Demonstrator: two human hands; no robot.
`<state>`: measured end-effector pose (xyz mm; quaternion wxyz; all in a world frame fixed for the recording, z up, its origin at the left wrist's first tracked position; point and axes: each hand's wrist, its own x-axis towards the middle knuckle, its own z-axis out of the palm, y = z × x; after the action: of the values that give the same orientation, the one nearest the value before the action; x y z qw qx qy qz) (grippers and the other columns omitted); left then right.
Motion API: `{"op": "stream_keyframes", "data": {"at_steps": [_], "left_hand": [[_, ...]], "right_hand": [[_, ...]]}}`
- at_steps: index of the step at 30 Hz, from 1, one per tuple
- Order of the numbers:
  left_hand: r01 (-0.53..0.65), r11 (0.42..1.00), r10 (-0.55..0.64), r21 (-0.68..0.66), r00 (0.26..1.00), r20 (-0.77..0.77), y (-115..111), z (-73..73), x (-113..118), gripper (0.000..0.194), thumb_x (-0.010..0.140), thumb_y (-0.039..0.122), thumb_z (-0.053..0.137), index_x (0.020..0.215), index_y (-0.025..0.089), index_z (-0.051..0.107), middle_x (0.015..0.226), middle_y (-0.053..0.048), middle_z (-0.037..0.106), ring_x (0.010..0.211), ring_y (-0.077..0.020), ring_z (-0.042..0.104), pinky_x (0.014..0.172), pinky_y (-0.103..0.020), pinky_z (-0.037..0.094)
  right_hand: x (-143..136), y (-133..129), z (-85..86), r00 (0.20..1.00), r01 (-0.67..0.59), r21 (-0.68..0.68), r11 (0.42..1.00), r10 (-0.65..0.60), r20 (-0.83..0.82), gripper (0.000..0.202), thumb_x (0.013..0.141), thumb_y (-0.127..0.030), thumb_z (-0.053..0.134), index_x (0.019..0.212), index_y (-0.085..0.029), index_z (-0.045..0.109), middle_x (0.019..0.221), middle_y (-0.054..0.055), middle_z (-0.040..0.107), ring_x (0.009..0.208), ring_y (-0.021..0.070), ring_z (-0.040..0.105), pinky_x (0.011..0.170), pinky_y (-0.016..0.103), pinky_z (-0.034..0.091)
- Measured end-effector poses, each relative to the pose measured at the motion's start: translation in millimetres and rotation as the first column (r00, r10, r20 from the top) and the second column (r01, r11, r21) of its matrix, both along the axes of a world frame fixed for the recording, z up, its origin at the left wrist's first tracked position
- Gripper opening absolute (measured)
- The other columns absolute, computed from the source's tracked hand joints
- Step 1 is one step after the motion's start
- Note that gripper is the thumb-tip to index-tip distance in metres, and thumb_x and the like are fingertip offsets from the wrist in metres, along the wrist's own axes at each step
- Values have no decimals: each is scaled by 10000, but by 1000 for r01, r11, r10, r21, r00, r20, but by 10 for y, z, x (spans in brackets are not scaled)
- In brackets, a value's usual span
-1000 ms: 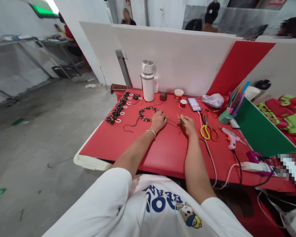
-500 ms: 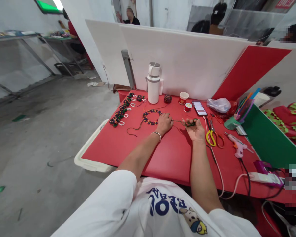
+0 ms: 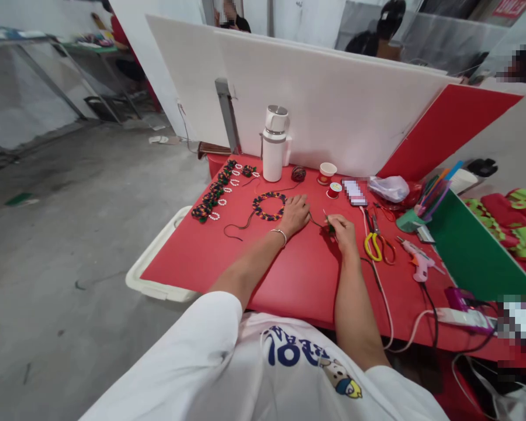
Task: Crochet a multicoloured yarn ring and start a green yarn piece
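Note:
A round wreath of dark multicoloured yarn [image 3: 269, 206] lies flat on the red table [image 3: 298, 269]. My left hand [image 3: 294, 214] rests at its right edge, palm down, fingers pressed on a dark cord that runs out toward the right. To the right, my right hand [image 3: 342, 230] pinches a small dark green bundle [image 3: 331, 228], with a thin pointed tip showing above the fingers. A loose cord end [image 3: 234, 227] curls on the table left of the wreath. Several yarn pieces with white bead loops [image 3: 214, 196] form a row at the left.
Behind stand a white flask [image 3: 273, 146], a yarn ball [image 3: 298, 173], a paper cup [image 3: 327, 171] and a spool [image 3: 334, 190]. On the right are a phone [image 3: 355, 193], yellow-handled pliers [image 3: 372, 245], a glue gun [image 3: 418, 260], cables and a pen cup [image 3: 407, 221].
My right hand has turned over from palm up to a pinch and moved slightly down and left. The cord between the hands has gone slack. The view has shifted a little.

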<state>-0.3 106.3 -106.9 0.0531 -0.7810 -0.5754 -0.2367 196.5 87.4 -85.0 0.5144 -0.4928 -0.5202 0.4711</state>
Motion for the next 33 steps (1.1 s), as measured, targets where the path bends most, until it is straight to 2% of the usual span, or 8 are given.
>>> {"op": "stream_keyframes", "data": {"at_steps": [5,11,14,17,21,25,30,33], "left_hand": [[86,991,-94,102,993,75,-350,-68,-116,487,962,235,610,1440,161,668,1666,-216,512,1524,-369,482,1258,-603,346],[151,973,-178,175,972,151,-983,-16,-574,319,986,243,589,1246,195,768,1551,-189,634,1464,-329,565,1216,-572,420],[43,988,-74,151,975,209,-1166,76,-1023,281,952,264,636,1183,242,794,1500,-149,679,1447,-331,576,1261,-579,361],[-341,937,287,79,878,382,-1220,185,-1609,331,921,274,659,1223,222,784,1525,-179,634,1478,-361,527,1269,-577,336],[-729,677,692,-99,585,423,-1223,283,-2303,469,940,299,625,1388,186,703,1549,-198,578,1479,-369,500,1237,-549,375],[-793,546,825,-269,455,336,-1270,288,-2563,453,1019,355,525,1396,166,690,1455,-227,627,1374,-399,572,1155,-576,443],[-752,531,847,-391,491,205,-1284,266,-2525,404,958,508,659,1166,175,755,1320,-229,671,1266,-430,618,1054,-584,500],[-751,532,847,-392,479,232,-1286,257,-2533,375,891,401,747,1191,178,723,1294,-204,688,1242,-393,638,1040,-536,520]], "right_hand": [[-75,-5,-70,916,-115,250,961,5,400,184,661,-402,865,757,-252,818,1255,117,805,1272,321,667,1180,524,456],[-85,52,-189,755,265,435,861,-465,461,340,917,-491,613,991,-215,795,775,78,768,837,270,718,979,490,564],[-216,-41,-172,662,210,560,801,-538,521,315,955,-490,616,1001,-242,806,886,125,794,990,320,701,1123,583,464],[-531,-231,-174,693,23,598,801,-444,568,238,990,-413,610,1033,-296,812,968,109,816,1013,305,699,1113,570,472],[-1062,-482,-262,733,-362,578,731,-160,661,217,971,-317,654,1125,-318,806,1070,70,850,1043,264,748,1084,516,530],[-1336,-597,-366,749,-477,516,711,22,662,297,1011,-282,609,1259,-293,772,1153,85,859,1052,240,789,1078,481,573],[-1318,-581,-424,831,-396,484,780,81,550,462,1026,-231,539,1471,-275,651,1301,118,827,1133,266,808,1009,470,630],[-1288,-561,-420,832,-396,440,806,112,543,529,974,-167,515,1470,-283,657,1310,99,826,1136,269,812,1029,484,632]]}}
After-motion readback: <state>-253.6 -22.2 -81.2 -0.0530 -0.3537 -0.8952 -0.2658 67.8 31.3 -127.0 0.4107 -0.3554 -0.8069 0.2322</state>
